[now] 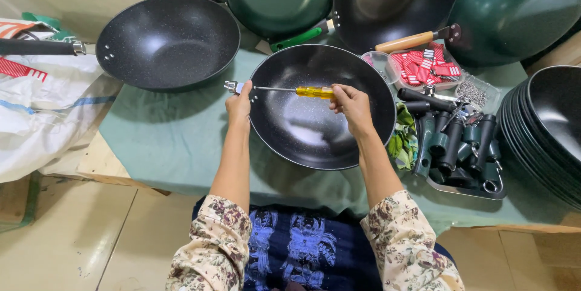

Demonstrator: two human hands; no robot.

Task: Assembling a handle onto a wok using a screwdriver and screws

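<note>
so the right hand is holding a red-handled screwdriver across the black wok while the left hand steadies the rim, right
Not quite: the screwdriver has a yellow handle, not red, as the head view shows. The rest holds: the right hand grips it across the black wok while the left hand steadies the rim by the metal handle bracket.

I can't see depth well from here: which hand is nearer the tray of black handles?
Right. The right hand holds the yellow screwdriver over the pan, toward the tray of black handles. The left hand is at the pan's far rim.
</note>
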